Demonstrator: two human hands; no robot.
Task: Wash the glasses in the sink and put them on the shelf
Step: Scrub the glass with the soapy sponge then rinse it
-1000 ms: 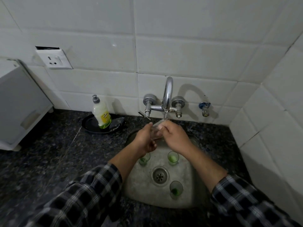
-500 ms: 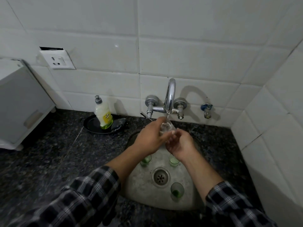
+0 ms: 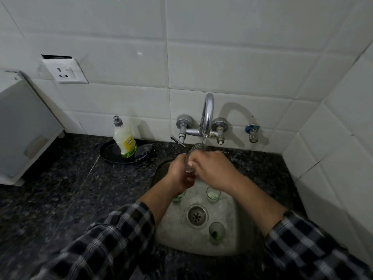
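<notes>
Three green-tinted glasses (image 3: 213,196) stand in the sink (image 3: 230,211) in front of the tap (image 3: 207,116); directly under the tap, the left hand (image 3: 179,173) and right hand (image 3: 213,168) both clasp a clear glass (image 3: 196,148) in its stream.

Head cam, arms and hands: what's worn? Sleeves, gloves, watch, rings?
Both arms wear the same checked shirt: a dark ground crossed by pale grey-white lines. The left sleeve and right sleeve end partway up the forearms, leaving wrists bare. The left hand and right hand are ungloved. No watch, band or ring shows.
</notes>
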